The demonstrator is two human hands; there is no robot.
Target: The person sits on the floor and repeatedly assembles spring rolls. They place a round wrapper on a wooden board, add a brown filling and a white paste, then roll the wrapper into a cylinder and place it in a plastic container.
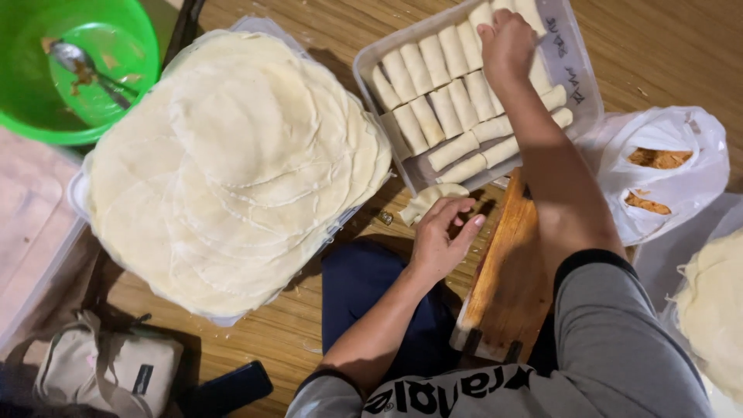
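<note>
My right hand [507, 42] reaches into a clear plastic tray [576, 85] and presses a pale rolled spring roll among several rows of spring rolls [433, 93]. My left hand [441, 236] hovers with curled fingers just beside a folded piece of wrapper [426, 200] lying on the wooden floor below the tray. A wooden cutting board [507, 271] lies under my right forearm. A large stack of round pale wrappers [232, 162] sits on a tray at the left.
A green bowl [39, 101] with a metal spoon [89, 70] stands top left. A white plastic bag [681, 147] with orange filling lies at right, more wrappers [716, 310] below it. A beige pouch [108, 368] and dark phone [232, 387] lie bottom left.
</note>
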